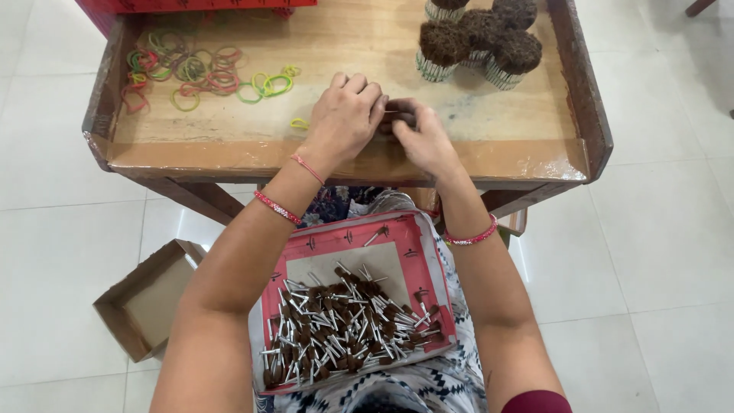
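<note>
A red box edge [195, 4] runs along the far side of the wooden worktop [252, 141], whose raised rim is wrapped in brown tape. On the person's lap sits a shallow red cardboard tray [428, 252] with a pale inner panel and small dark printed marks along its border; it is tilted slightly and holds a loose heap of small pins [344, 325], each a thin silvery metal shank with a brown, fuzzy-looking head. An open plain brown carton [145, 302] stands on the white tiled floor [665, 252] to the person's left.

Both hands meet at the near middle of the worktop. The left hand [345, 116] is curled, fingers bent down over a small bunch of pins [399, 117], and the right hand [424, 138] pinches the same bunch from the other side; the bunch is mostly hidden between them, only a dark patch showing. Thin red and beaded bracelets circle both wrists.

At the far right of the worktop stand finished bundles [482, 38], round dark brown tops over tight clusters of silvery shanks, touching one another. At the far left lie scattered rubber bands [199, 70] in green, yellow, red and orange; one yellow band [299, 123] lies just beside the left hand.
</note>
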